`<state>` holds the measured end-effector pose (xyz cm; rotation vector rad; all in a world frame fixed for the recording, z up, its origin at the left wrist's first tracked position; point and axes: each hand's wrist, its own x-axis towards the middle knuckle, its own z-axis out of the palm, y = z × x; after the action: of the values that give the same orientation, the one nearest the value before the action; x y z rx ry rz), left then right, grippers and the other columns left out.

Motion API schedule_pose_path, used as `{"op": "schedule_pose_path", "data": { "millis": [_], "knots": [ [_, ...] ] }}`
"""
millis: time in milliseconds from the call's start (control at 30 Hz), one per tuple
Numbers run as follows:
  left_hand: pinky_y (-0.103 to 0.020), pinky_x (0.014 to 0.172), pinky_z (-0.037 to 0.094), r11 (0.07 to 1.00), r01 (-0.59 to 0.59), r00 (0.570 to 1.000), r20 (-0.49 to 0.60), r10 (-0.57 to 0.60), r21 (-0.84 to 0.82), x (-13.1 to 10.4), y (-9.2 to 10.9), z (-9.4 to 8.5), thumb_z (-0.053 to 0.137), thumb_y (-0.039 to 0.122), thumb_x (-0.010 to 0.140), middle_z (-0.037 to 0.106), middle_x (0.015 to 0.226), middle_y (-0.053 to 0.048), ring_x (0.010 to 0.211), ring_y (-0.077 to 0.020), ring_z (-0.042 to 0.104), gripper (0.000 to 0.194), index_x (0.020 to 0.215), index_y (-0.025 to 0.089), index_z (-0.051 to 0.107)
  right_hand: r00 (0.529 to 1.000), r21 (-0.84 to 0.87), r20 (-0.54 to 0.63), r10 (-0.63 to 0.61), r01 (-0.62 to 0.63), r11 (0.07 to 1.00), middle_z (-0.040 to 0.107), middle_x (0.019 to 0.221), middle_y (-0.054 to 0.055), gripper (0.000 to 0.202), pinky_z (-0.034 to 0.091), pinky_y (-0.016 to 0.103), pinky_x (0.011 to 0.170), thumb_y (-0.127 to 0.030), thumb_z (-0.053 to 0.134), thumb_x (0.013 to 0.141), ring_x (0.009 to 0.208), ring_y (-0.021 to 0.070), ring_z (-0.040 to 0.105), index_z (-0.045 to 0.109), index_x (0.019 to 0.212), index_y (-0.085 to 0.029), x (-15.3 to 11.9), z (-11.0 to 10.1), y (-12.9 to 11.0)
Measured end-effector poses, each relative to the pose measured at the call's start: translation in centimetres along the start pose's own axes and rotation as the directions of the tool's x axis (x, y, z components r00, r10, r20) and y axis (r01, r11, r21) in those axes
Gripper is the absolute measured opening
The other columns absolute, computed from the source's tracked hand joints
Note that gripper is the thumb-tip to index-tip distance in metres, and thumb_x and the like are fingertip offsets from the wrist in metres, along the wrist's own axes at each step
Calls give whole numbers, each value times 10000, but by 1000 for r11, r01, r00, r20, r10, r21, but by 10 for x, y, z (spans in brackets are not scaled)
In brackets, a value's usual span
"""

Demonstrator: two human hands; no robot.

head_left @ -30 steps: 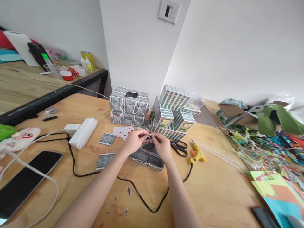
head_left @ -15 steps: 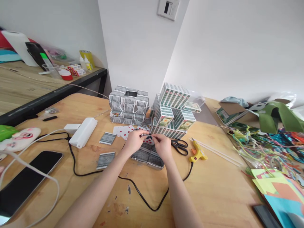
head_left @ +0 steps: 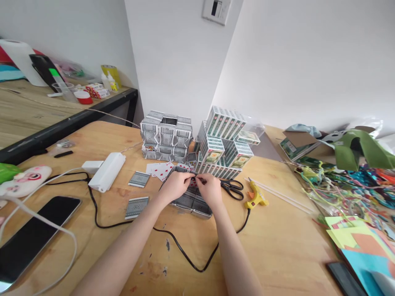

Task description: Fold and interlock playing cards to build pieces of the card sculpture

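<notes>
My left hand [head_left: 176,186] and my right hand [head_left: 210,190] meet at the table's middle, fingertips almost touching. Both are closed in a pinch on a playing card, mostly hidden by the fingers, with red marks just below it. Beneath them lies a low structure of patterned grey cards [head_left: 191,200]. Face-up playing cards [head_left: 160,169] with red diamonds lie beyond my left hand. Two grey-backed card pieces [head_left: 138,179] rest to its left. A larger hollow construction of folded cards [head_left: 166,137] stands behind.
Stacked card boxes [head_left: 226,123] stand behind my right hand. Black scissors [head_left: 232,190] and a yellow glue gun [head_left: 256,197] lie to its right. The gun's black cord [head_left: 185,259] loops across the front. A white power strip [head_left: 108,170] and a phone [head_left: 40,234] are left.
My fingertips have drawn a little closer over the card, and my left hand has turned slightly. The whole view has shifted a little.
</notes>
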<state>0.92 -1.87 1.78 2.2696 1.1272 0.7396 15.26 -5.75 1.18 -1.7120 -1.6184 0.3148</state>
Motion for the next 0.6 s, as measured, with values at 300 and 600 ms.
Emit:
{"op": "schedule_pose_path", "data": {
  "millis": [300,600],
  "knots": [
    [-202,544,382,999,41,998,40,-41,5,0,7,-4,483,176,764,700,740,-29,528,-102,546,284,973,203,674,998,-115,61,5,2,993,684,759,33,215,423,212,648,-178,504,734,680,146,605,713,775,-215,0,-3,-8],
    [-215,565,401,997,69,997,33,-68,-18,-1,4,-2,484,166,746,702,767,-36,554,-117,564,309,995,198,664,998,-98,61,7,0,995,682,812,42,268,446,237,701,-117,480,707,722,166,612,700,830,-209,0,-3,-6]
  ]
}}
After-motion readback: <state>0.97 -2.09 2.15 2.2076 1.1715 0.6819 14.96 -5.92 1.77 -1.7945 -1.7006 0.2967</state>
